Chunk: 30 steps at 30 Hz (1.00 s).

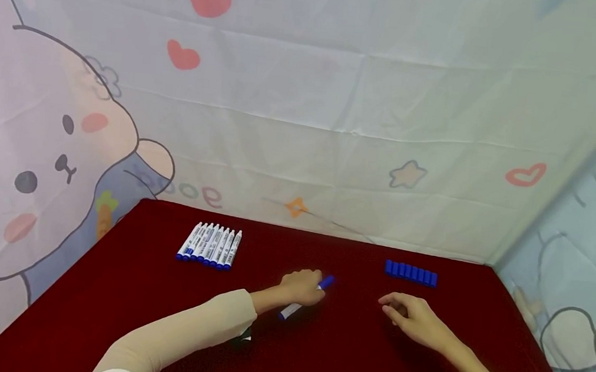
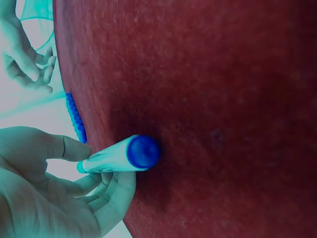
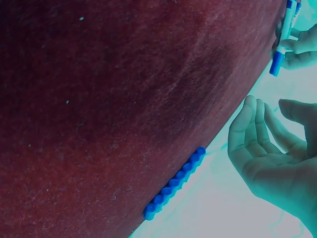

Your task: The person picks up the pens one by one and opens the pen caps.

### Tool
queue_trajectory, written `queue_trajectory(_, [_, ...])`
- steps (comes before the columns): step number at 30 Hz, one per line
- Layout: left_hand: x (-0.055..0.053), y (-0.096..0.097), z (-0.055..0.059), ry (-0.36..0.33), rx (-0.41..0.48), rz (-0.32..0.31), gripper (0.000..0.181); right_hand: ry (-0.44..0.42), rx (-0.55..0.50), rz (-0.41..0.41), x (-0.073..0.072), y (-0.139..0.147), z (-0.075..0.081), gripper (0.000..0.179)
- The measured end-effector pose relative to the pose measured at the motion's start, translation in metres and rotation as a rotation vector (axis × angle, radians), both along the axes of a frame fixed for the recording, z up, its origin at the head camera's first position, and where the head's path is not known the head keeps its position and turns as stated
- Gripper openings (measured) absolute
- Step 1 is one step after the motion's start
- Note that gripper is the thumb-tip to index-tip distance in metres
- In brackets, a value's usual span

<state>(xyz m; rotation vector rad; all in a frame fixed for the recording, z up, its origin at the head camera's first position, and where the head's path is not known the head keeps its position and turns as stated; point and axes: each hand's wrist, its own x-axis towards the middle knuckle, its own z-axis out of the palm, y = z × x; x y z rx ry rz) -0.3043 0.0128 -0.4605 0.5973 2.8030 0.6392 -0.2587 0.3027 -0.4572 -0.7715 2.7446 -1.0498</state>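
My left hand [image 1: 302, 287] pinches a white whiteboard marker [image 1: 290, 311] between thumb and fingers, its blue cap pointing away to the right and its blue end toward me. In the left wrist view the marker [image 2: 111, 157] shows its blue end close to that camera. My right hand [image 1: 416, 320] hovers over the red cloth with loosely bent fingers and nothing in them. Beyond it lies a row of several blue marker caps [image 1: 411, 273], side by side. The right wrist view shows the palm of the right hand [image 3: 272, 153] and the capped marker in the other hand.
Several white markers without caps [image 1: 211, 246] lie in a row at the back left of the red-covered table [image 1: 347, 356]. A small dark and white object [image 1: 246, 335] is partly hidden by the left sleeve. A printed cloth wall [image 1: 353, 167] stands behind the table.
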Motion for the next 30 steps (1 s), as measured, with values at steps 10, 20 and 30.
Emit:
queue_trajectory(10, [0.017, -0.022, 0.01, -0.088, 0.095, -0.1, 0.028, -0.019, 0.001, 0.045, -0.001, -0.006, -0.003, 0.024])
queue_trajectory(20, [0.019, -0.039, 0.021, -0.034, 0.296, -0.281, 0.02, -0.023, -0.016, 0.099, 0.001, -0.02, 0.002, 0.026])
queue_trajectory(30, [0.031, -0.044, 0.017, -0.013, 0.391, -0.42, 0.018, -0.078, -0.031, 0.1, 0.007, -0.045, 0.002, 0.037])
